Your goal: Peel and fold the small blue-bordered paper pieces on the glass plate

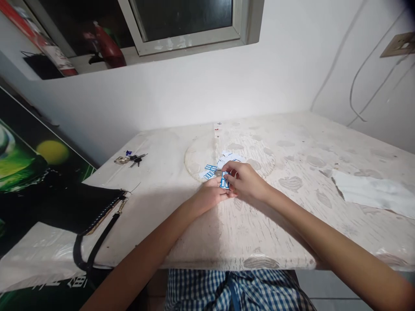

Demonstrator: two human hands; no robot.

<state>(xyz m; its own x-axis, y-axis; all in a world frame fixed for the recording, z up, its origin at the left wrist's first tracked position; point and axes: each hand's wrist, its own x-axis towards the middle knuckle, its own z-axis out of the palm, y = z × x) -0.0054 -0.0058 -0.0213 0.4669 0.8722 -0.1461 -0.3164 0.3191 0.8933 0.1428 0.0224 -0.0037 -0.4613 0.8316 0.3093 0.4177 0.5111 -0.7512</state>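
Note:
Near the middle of the table, both hands meet at a small white card with blue-outlined boxes [225,180]. My right hand [242,178] pinches this card from the right, thumb and fingers closed at its edge. Beneath and to the left, my left hand [212,194] supports the same card, with its fingers reaching under it and partly hidden. Just beyond my left hand lie more blue-lined white pieces [210,172]. A loose heap of white slips [228,158], some with blue lines, lies behind my right hand and is partly covered by it.
Keys [137,160] lie at the table's left, and a black bag with a strap [100,207] rests on the left edge. A white cloth [372,190] is at the right. Behind the patterned tabletop [292,224] rises a wall with a window [184,21].

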